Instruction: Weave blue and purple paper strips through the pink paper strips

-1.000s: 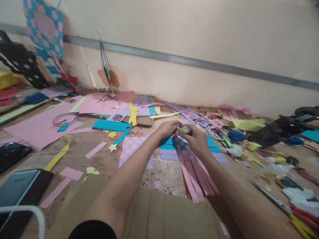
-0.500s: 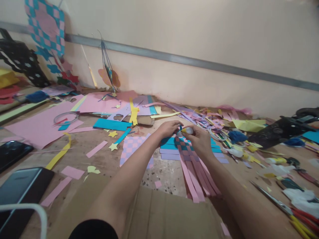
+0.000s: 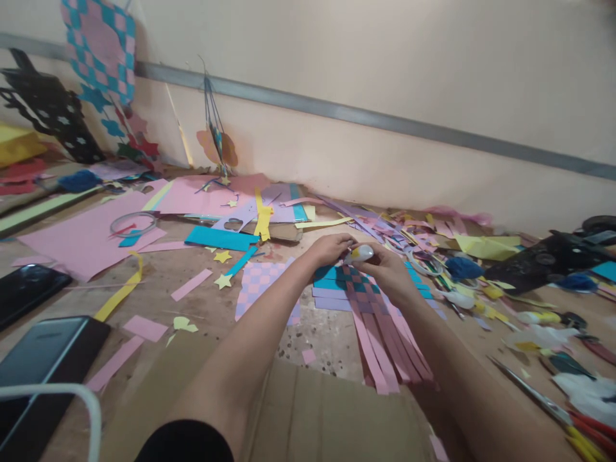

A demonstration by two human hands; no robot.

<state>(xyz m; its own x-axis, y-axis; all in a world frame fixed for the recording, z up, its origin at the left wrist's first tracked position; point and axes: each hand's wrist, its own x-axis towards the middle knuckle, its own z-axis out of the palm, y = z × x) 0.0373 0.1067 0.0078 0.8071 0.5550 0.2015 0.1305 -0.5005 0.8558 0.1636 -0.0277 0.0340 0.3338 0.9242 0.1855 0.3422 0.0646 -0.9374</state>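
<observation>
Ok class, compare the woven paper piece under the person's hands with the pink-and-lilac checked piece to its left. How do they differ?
The woven paper piece mixes teal, lilac and dark pink strips; the checked piece shows only pink and lilac. The woven piece trails long loose strips toward the person; the checked piece shows no such tails. Both are flat woven paper lying on the same work surface.

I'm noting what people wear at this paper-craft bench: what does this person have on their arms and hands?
The left hand and right hand are bare, with no gloves, and both forearms are uncovered. No watch or bracelet shows at either wrist. The only clothing in view is a black sleeve on the left upper arm, at the bottom of the view.
</observation>
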